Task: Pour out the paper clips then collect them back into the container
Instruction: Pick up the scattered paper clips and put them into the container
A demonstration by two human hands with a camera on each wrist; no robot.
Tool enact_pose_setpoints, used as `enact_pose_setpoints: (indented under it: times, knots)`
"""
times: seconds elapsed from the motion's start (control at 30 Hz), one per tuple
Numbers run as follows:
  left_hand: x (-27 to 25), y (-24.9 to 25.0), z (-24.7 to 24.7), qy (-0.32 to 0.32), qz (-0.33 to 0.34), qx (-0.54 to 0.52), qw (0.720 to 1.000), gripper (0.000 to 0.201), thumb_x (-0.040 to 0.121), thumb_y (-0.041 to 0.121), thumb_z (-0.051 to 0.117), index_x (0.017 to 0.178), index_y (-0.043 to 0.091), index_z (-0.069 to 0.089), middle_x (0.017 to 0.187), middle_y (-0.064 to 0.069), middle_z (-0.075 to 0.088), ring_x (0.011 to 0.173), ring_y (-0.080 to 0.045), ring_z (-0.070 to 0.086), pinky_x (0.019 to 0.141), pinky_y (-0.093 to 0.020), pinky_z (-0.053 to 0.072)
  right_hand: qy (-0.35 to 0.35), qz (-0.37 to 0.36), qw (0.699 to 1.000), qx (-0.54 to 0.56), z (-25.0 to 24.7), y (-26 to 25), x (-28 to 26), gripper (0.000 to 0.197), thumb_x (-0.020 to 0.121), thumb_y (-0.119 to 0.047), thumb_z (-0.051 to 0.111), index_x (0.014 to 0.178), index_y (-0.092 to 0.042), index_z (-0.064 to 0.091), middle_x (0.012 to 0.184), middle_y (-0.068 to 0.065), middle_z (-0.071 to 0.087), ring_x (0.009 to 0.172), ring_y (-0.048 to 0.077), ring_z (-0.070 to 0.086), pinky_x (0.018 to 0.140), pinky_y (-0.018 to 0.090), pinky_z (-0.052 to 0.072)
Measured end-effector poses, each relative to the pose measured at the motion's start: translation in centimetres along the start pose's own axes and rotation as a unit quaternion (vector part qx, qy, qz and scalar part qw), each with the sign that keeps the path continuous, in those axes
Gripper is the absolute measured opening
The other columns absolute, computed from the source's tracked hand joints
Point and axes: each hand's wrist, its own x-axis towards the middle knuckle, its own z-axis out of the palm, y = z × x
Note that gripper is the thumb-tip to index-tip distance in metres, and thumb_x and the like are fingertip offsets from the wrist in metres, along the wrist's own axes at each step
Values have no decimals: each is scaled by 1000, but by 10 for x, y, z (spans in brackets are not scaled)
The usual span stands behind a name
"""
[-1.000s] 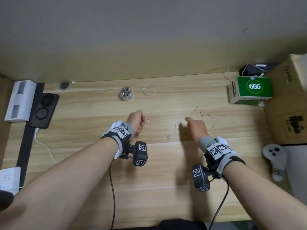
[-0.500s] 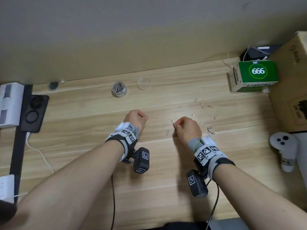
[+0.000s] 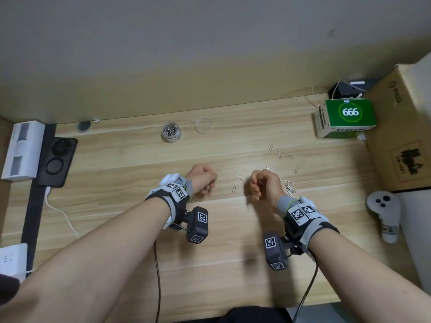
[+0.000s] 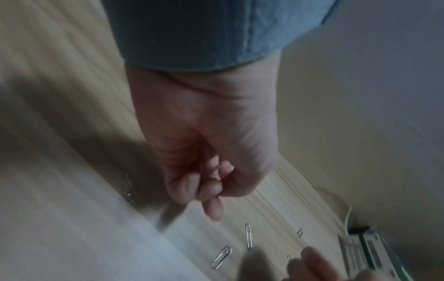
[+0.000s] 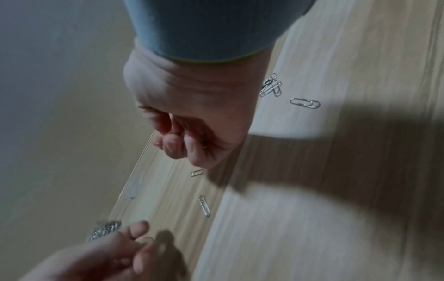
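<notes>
At the far left edge of the wooden surface (image 3: 116,241) lie a white power strip (image 3: 22,150) and a black charging pad (image 3: 57,162), with a white cable (image 3: 63,215) trailing toward the near side. Farther right, near the back edge, stands the small clear container (image 3: 172,132), upright and holding a heap of paper clips; its round clear lid (image 3: 203,125) lies flat just beside it on the right, apart from it.

The left hand (image 3: 202,178) is curled into a loose fist just above the surface, in front of the container and well apart from it. The left wrist view shows its fingers (image 4: 209,187) folded over a paper clip in the palm (image 4: 215,171). One clip (image 4: 126,187) lies in the shadow beside it.

Between the two hands lie two loose paper clips (image 3: 234,190). The right hand (image 3: 264,184) is also curled, fingers bent inward; the right wrist view suggests a thin wire glint inside its grip (image 5: 204,146), but what it holds cannot be told for certain.

To the right of that hand, scattered paper clips (image 3: 278,154) spread over the surface, with a small tangled cluster (image 3: 290,187) touching together close to the right wrist. Beyond them, at the back right, sits a green and white box marked 666 (image 3: 347,117), a cardboard box (image 3: 401,141) beside it, and a white controller (image 3: 384,213) near the right edge.
</notes>
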Motion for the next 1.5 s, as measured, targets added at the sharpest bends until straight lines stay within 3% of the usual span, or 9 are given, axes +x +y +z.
enact_pose_setpoints:
  times: [0.1,0.27,0.43,0.7,0.87,0.97,1.13,1.3,1.5]
  knots:
    - [-5,3,2,-59,-20,50,997,12,81,1,45,82,10,52,58,-10,60,36,-12,36,37,-18,28,6,-15,1000,15,-1,-3,2,17,72,-10,30,62,-12,44,45,1,31,38,12,23,41,11,18]
    - [-5,18,10,5,-24,77,997,20,80,16,48,65,10,59,42,-2,49,33,-16,38,43,-19,30,91,-69,989,-98,-10,-6,12,28,86,-17,49,58,-15,50,45,-2,37,44,16,28,44,22,23]
    - [6,7,28,55,21,178,982,20,80,30,61,64,19,58,65,3,58,62,-17,53,59,-26,39,148,-126,919,-343,-11,5,38,23,73,-38,81,77,-21,66,73,-6,67,67,14,60,70,30,48]
    - [7,-20,16,134,11,199,971,12,82,29,56,80,18,60,78,1,63,72,-21,58,66,-31,44,126,-145,831,-522,4,13,51,12,78,-37,67,76,-25,68,77,-8,69,79,19,63,69,28,47]
    - [-4,-32,-14,152,13,196,969,6,76,19,62,80,22,65,75,11,64,71,-12,60,58,-22,43,81,-126,927,-345,3,6,44,16,79,-22,53,65,-14,56,63,-1,59,65,23,51,60,28,42]
    - [-16,-47,-31,117,9,223,968,10,72,18,65,79,25,65,75,9,65,67,-11,59,57,-20,44,-1,-14,989,-144,7,0,35,27,77,-18,40,50,-13,38,41,2,33,47,18,25,41,18,21]
    - [-29,-77,-48,61,56,294,952,26,74,30,74,96,31,61,73,9,57,67,-14,55,56,-22,38,-141,78,987,-7,16,0,15,17,69,-22,36,54,-17,33,44,1,23,44,12,7,47,13,6]
    - [-24,-81,-43,74,113,299,945,24,75,39,73,92,32,58,65,10,53,64,-14,53,55,-26,35,36,-32,981,-190,21,11,13,37,91,-30,54,57,-16,49,48,0,35,45,17,27,44,24,19]
    - [-18,-78,-28,109,131,293,941,8,81,34,69,77,29,65,74,14,62,78,-15,61,63,-26,40,161,-104,859,-475,6,28,15,34,70,-45,82,88,-23,65,79,-6,66,77,17,62,72,29,47]
